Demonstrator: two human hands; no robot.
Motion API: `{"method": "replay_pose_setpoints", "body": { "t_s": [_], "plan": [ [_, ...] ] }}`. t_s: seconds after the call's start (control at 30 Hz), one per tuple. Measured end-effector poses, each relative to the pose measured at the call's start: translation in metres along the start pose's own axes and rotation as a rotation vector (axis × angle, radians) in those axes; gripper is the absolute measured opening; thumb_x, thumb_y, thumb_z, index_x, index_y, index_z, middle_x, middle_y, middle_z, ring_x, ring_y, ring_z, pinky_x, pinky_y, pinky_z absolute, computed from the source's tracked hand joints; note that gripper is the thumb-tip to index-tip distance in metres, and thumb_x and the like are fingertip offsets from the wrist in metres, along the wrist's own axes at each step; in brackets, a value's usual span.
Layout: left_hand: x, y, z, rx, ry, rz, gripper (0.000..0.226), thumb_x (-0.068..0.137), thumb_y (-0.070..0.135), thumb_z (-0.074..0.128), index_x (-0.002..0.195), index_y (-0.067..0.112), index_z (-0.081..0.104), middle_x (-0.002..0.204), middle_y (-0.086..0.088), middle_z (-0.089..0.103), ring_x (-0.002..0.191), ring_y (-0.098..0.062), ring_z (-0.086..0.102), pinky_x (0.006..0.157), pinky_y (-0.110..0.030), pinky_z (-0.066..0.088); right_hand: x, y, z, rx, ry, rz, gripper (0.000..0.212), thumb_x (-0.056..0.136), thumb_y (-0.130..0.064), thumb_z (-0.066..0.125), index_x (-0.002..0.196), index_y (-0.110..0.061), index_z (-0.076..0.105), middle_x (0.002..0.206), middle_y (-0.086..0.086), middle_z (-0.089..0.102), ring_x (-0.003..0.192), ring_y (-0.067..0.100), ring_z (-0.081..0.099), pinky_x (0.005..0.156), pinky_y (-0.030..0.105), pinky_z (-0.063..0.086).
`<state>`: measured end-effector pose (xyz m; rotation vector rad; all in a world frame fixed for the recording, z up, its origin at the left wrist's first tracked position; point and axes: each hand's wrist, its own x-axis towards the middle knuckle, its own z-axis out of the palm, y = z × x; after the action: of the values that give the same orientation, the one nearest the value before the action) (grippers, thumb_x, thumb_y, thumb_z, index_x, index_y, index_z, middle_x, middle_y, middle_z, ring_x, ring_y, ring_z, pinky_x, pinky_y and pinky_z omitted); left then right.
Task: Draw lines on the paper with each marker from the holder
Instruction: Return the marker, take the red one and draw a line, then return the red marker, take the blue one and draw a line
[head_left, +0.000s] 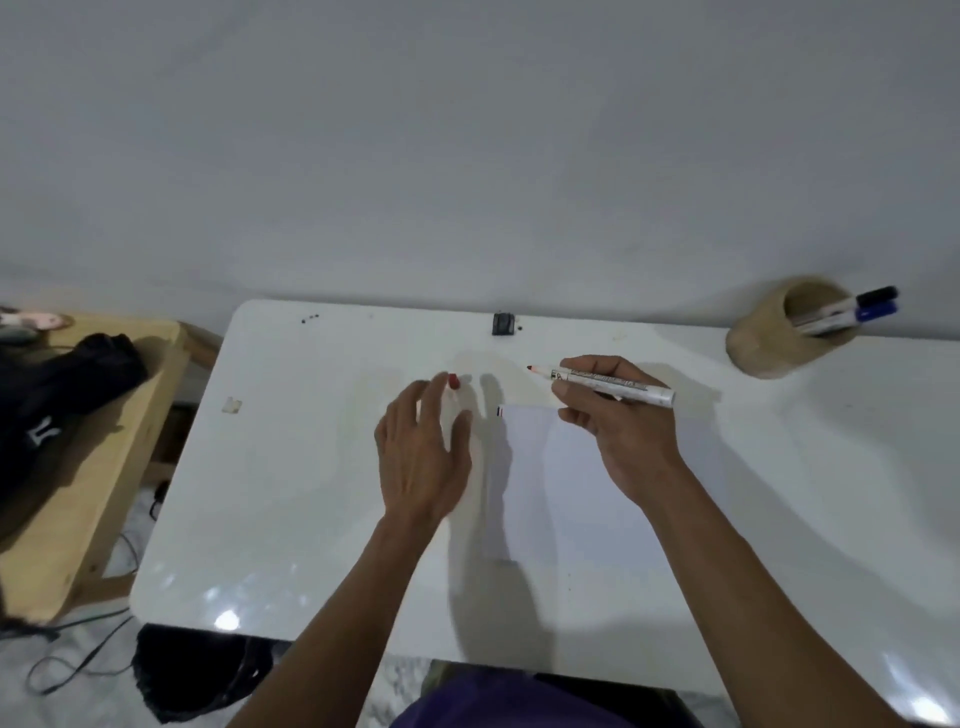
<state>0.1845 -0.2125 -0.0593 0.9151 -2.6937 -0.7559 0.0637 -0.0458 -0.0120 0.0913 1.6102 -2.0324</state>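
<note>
A white sheet of paper (571, 483) lies on the white table (311, 467), with short dark and red strokes at its top left corner. My right hand (613, 431) holds an uncapped red marker (608, 383) level above the paper's top edge, tip pointing left. A red cap (453, 381) sits by the fingertips of my left hand (423, 452), which hovers with fingers spread, left of the paper; contact with the cap is unclear. A tan round holder (779, 332) at the far right holds a black-capped marker (872, 297) and a blue-capped marker (875, 313).
A small black object (502, 324) sits at the table's far edge by the wall. A wooden side table (104, 467) with dark cloth (57, 400) stands to the left. A black bag (197, 675) and cables lie on the floor.
</note>
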Motion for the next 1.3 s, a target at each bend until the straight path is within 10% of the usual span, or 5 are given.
{"method": "replay_pose_setpoints", "body": {
  "t_s": [0.5, 0.83, 1.3],
  "plan": [
    [0.058, -0.004, -0.003, 0.393, -0.178, 0.07, 0.014, 0.097, 0.005, 0.054, 0.101, 0.006, 0.068, 0.099, -0.014, 0.068, 0.098, -0.035, 0.059, 0.082, -0.035, 0.035, -0.02, 0.006, -0.011, 0.003, 0.122, 0.038, 0.018, 0.091, -0.008, 0.074, 0.103, -0.015, 0.062, 0.101, 0.005, 0.08, 0.087, 0.021, 0.076, 0.066, 0.034, 0.059],
    [-0.013, 0.034, -0.062, -0.849, -0.085, -0.248, 0.008, 0.092, 0.014, 0.07, 0.098, 0.014, 0.075, 0.089, 0.011, 0.08, 0.085, 0.0, 0.067, 0.071, -0.013, 0.051, -0.067, -0.025, 0.031, -0.127, 0.135, -0.18, 0.017, 0.096, -0.018, 0.069, 0.109, -0.007, 0.065, 0.097, 0.007, 0.08, 0.084, 0.014, 0.078, 0.064, 0.031, 0.063],
    [-0.08, 0.043, -0.087, -1.172, -0.187, -0.294, 0.01, 0.087, 0.019, 0.071, 0.095, 0.021, 0.077, 0.084, 0.012, 0.076, 0.081, -0.006, 0.064, 0.081, -0.033, 0.052, -0.137, -0.009, 0.052, -0.159, 0.164, -0.221, 0.016, 0.095, -0.019, 0.07, 0.107, -0.009, 0.066, 0.095, 0.004, 0.081, 0.086, 0.016, 0.078, 0.064, 0.034, 0.064]
  ]
}}
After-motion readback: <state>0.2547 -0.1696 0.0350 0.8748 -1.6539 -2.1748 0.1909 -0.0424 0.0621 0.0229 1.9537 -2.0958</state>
